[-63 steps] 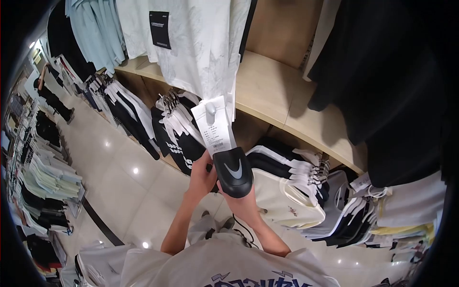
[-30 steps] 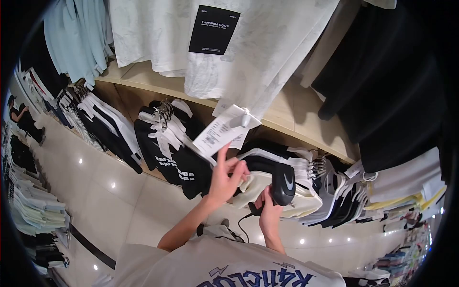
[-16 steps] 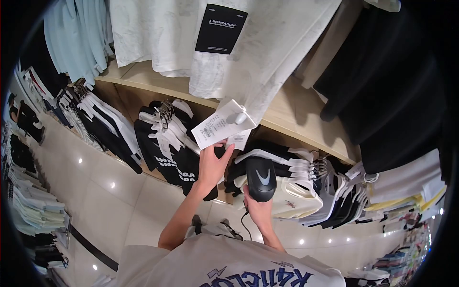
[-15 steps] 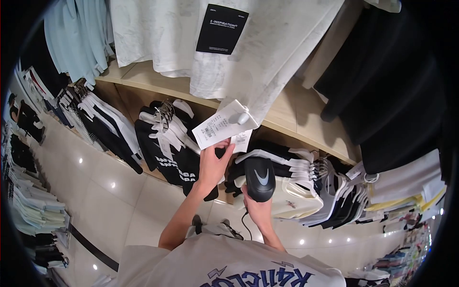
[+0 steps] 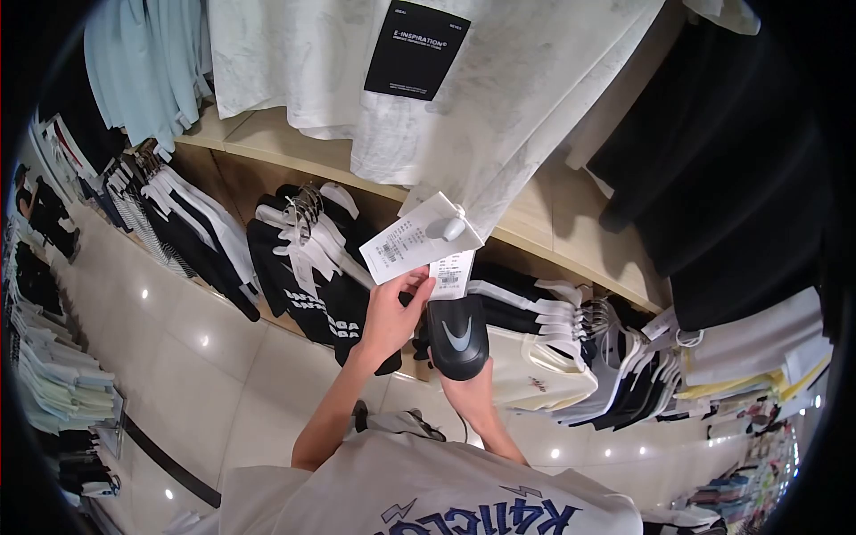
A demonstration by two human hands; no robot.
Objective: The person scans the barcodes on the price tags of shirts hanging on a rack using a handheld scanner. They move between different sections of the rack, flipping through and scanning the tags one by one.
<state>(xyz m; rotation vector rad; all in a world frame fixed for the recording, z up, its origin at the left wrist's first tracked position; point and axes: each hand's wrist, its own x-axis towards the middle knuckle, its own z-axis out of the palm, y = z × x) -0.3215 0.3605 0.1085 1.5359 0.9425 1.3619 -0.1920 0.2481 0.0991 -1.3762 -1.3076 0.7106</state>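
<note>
My left hand is closed on a white price tag printed with a barcode, pinching its lower edge. A white security tag is fixed near the tag's right end. Beneath it, a second white label with a barcode shows beside my fingertips. My right hand is wrapped round a black barcode scanner, its head just below the second label. The tags hang at the hem of a pale patterned shirt, which carries a black card.
A wooden shelf runs above racks of clothes on hangers, with black shirts at left and a cream top at right. Dark garments hang at upper right. Folded clothes are stacked far left. Another person stands at far left.
My right hand has moved the scanner left and slightly up, close under the second label. The second label now shows more fully. My left hand has shifted slightly left and down, keeping its pinch.
</note>
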